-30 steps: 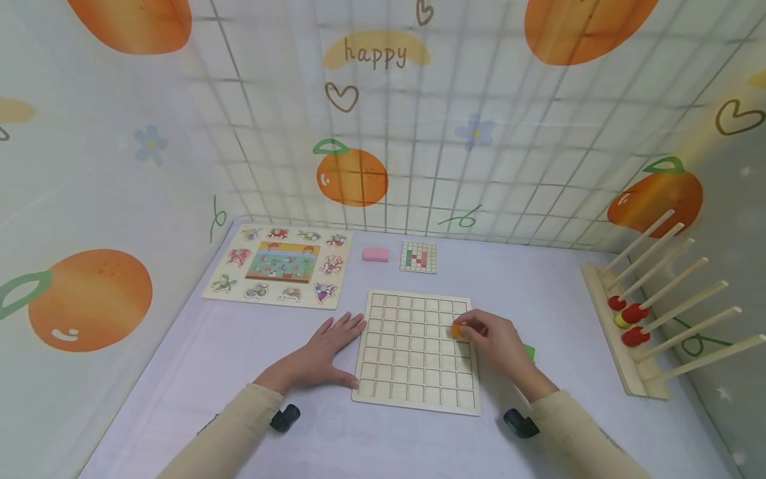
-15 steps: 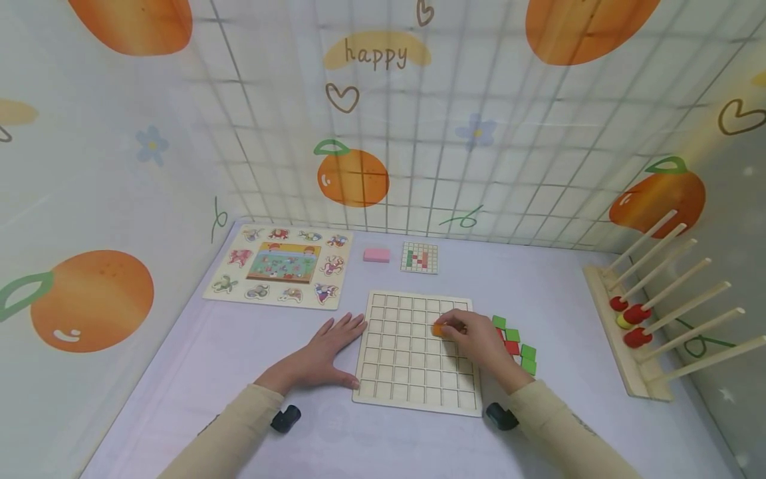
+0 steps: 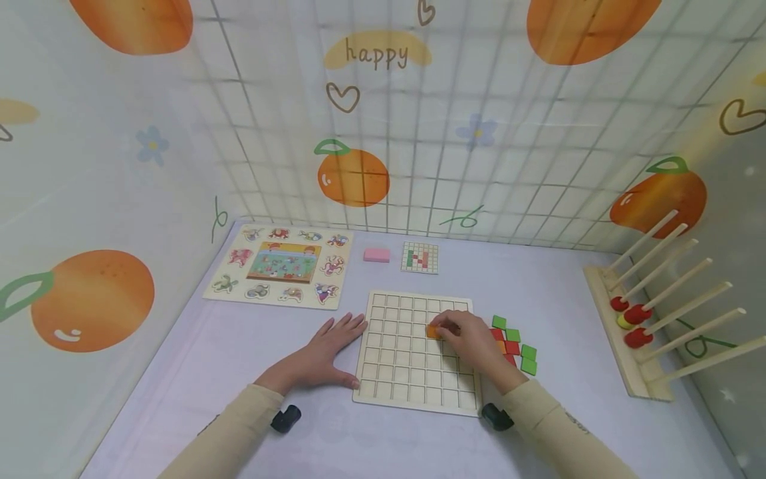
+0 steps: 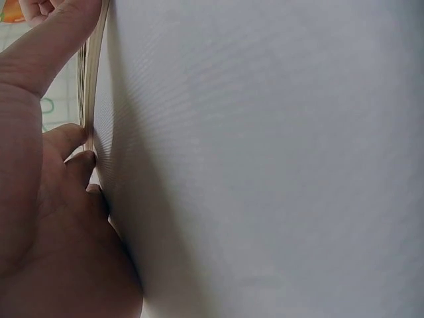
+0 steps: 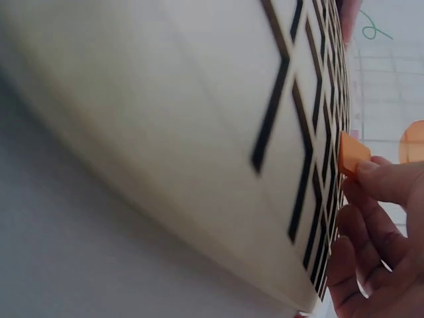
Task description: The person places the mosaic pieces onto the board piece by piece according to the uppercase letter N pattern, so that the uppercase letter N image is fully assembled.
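Note:
A pale wooden board (image 3: 391,379) with a grid of square cells lies in the middle of the table. My right hand (image 3: 469,339) is over its right half and pinches a small orange square tile (image 3: 433,331) between thumb and fingers. In the right wrist view the orange tile (image 5: 353,156) stands tilted, its edge right at the grid. My left hand (image 3: 326,352) rests flat with spread fingers at the board's left edge, thumb and fingertips touching it. To the right of the board lie several loose tiles (image 3: 529,366), green, red and orange, partly hidden by my right hand.
A sea-animal puzzle board (image 3: 236,293) lies at the back left. Behind the grid board are a pink block (image 3: 376,255) and a small pattern card (image 3: 419,257). A wooden peg rack (image 3: 628,359) with red and yellow beads stands at the right edge.
My right hand has moved left across the board with the orange tile, uncovering the loose tiles on the right. The left hand has stayed in place.

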Demonstrator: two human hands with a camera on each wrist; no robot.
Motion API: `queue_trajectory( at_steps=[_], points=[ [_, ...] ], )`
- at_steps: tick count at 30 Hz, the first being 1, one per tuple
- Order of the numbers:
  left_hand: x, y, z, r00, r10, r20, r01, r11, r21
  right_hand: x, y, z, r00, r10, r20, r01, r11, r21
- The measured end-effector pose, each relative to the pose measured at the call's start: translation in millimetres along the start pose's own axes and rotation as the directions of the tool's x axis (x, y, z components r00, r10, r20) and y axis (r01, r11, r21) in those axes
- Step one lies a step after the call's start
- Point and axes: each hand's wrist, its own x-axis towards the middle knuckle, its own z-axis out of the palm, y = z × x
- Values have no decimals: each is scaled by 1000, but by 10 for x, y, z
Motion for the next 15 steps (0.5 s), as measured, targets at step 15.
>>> queue_trajectory(
  at_steps=[15],
  points=[
    [-9,11,-11,1000,-1,3,1,1000,-13,10,15,37,1000,-27,3,27,998,-51]
  ],
)
